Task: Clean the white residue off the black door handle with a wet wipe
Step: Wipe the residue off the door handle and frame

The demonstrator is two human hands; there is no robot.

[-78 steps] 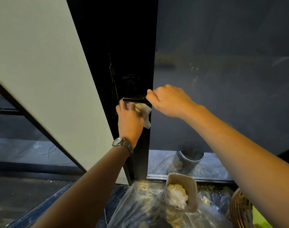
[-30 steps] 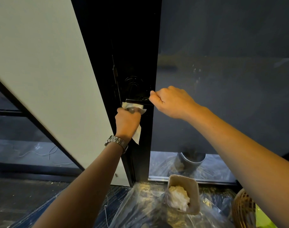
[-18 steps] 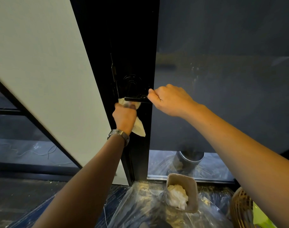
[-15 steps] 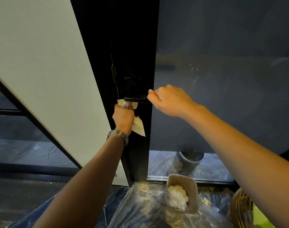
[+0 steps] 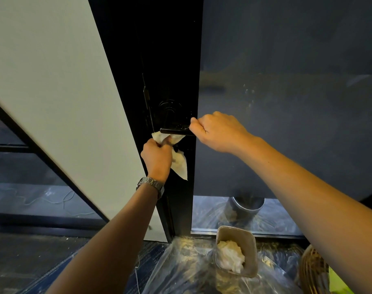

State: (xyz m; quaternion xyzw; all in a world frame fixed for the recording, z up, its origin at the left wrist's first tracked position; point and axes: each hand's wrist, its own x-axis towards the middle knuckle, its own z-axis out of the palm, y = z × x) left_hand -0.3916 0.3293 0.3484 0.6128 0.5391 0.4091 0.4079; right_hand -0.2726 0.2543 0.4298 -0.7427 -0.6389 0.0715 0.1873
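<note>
The black door handle (image 5: pixel 174 131) is a horizontal lever on the dark door frame, with faint pale specks on its top. My right hand (image 5: pixel 218 132) grips its right end. Just below the lever's left end, my left hand (image 5: pixel 157 158) is closed around a crumpled white wet wipe (image 5: pixel 177 154). The upper part of the wipe presses against the lever's underside, and a loose corner hangs down to the right of my fist. My fingers hide the middle of the wipe.
On the floor below lies a sheet of clear plastic (image 5: pixel 180 270) carrying a beige tub (image 5: pixel 251 240) of white paste. A woven basket (image 5: pixel 312 272) sits at bottom right. A dark glass panel (image 5: pixel 286 102) is on the right and a white panel (image 5: pixel 53 81) on the left.
My left hand has turned from palm against the door to a fist under the lever and slid the wipe from the middle toward the left end. My right hand has stayed put.
</note>
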